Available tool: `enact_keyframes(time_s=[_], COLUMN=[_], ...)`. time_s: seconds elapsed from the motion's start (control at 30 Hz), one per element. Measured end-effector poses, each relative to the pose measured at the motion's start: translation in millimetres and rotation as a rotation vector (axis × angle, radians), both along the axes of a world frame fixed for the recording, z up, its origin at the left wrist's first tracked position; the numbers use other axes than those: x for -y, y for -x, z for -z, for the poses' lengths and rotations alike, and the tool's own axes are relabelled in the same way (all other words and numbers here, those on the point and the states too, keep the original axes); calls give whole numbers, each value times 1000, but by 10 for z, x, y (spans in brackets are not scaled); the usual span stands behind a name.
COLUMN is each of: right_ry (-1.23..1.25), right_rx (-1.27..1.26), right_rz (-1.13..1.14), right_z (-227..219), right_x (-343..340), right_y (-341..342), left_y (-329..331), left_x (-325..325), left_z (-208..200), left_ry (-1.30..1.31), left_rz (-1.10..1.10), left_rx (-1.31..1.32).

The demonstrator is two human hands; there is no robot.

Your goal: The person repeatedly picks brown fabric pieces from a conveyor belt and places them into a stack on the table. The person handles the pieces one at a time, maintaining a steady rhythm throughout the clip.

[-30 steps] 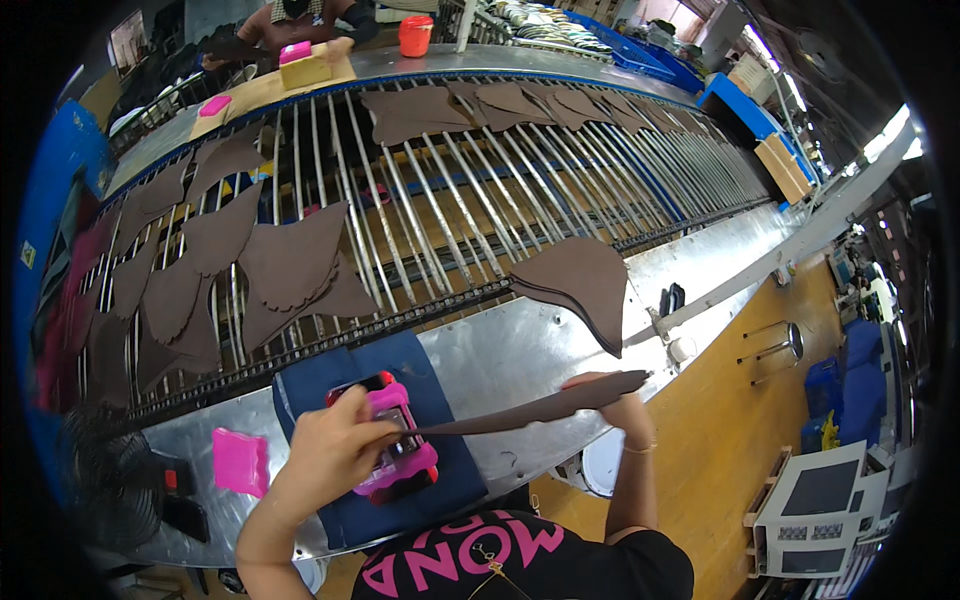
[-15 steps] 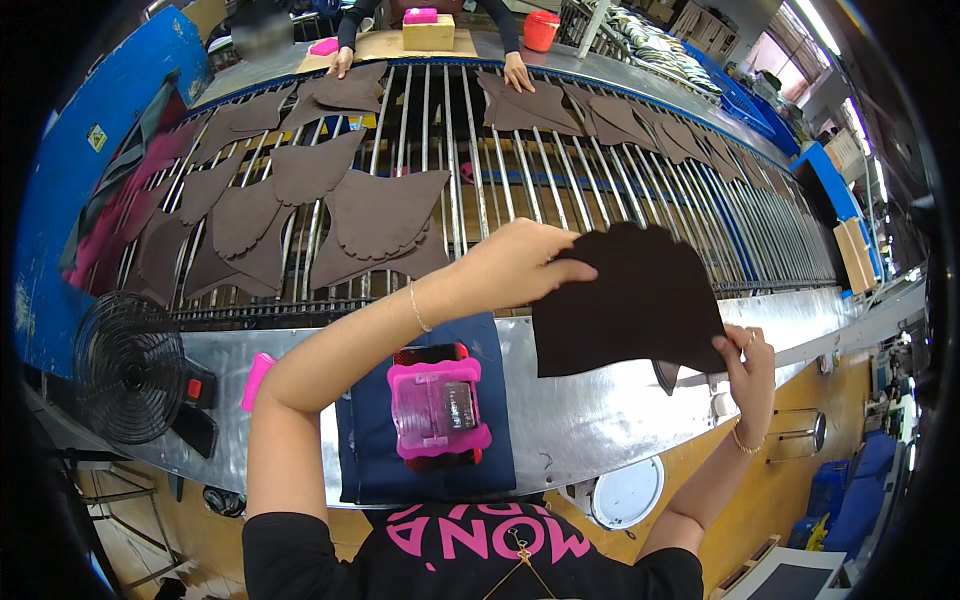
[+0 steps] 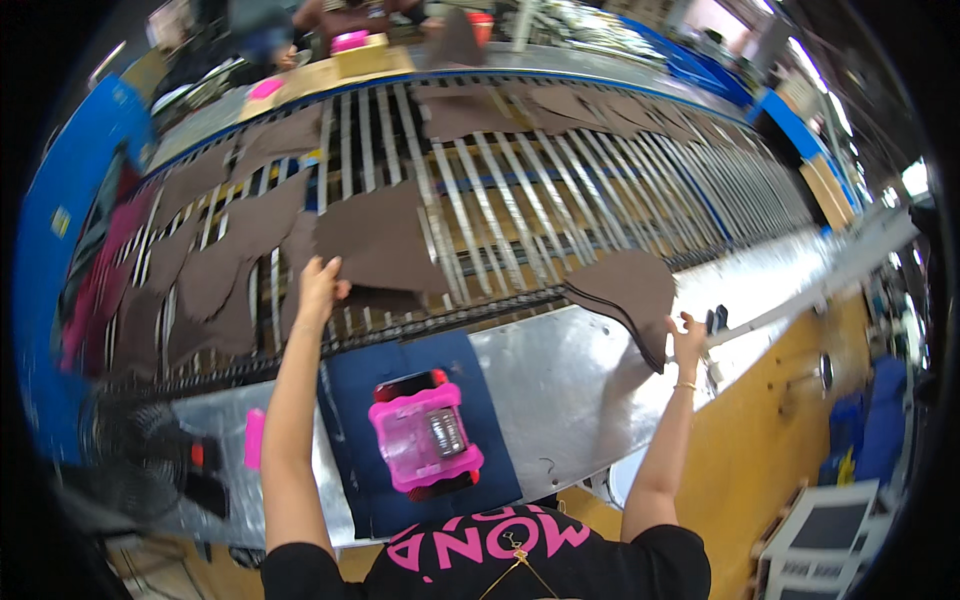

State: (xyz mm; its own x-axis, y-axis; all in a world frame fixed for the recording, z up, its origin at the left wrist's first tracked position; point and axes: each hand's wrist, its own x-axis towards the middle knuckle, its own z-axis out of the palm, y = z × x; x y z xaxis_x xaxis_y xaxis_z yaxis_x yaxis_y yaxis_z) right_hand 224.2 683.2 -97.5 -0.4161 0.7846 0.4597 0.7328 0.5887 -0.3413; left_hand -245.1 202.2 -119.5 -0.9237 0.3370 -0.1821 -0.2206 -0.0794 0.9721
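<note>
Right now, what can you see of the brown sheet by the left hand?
The brown sheet looks thin and matte, perhaps foam or leather. It extends over metal bars beside other brown pieces, its near edge dark with shadow; whether it lies fully down is unclear. The left hand meets its near left corner. Blur hides finer detail.

One fan (image 3: pixel 130 455), one navy cloth (image 3: pixel 352 450), many brown pieces (image 3: pixel 375 240) (overlapping).

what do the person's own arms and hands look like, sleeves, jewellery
Short black fabric sleeves end above the elbows, leaving forearms bare. The left hand and right hand wear no gloves. A thin gold-coloured bracelet circles the right wrist; blur leaves rings unclear.
</note>
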Motion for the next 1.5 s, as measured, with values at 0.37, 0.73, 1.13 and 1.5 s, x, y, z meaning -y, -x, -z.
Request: enact_keyframes(time_s=[0.37, 0.73, 1.13, 1.5], right_ry=[202, 382, 857, 758], right_rx=[159, -83, -665, -195], right_rz=[397, 223, -794, -1265], right_z=[-48, -128, -1608, -1508], right_x=[546, 441, 2095, 3214], right_y=[448, 382, 1174, 1459], left_y=[-303, -1049, -1520, -2010], left_x=[542, 1023, 331, 1599], left_z=[-465, -772, -1411, -1972], left_ry=[416, 261, 216, 134], left_rz=[-166, -106, 144, -114], left_rx=[-359, -300, -810, -464])
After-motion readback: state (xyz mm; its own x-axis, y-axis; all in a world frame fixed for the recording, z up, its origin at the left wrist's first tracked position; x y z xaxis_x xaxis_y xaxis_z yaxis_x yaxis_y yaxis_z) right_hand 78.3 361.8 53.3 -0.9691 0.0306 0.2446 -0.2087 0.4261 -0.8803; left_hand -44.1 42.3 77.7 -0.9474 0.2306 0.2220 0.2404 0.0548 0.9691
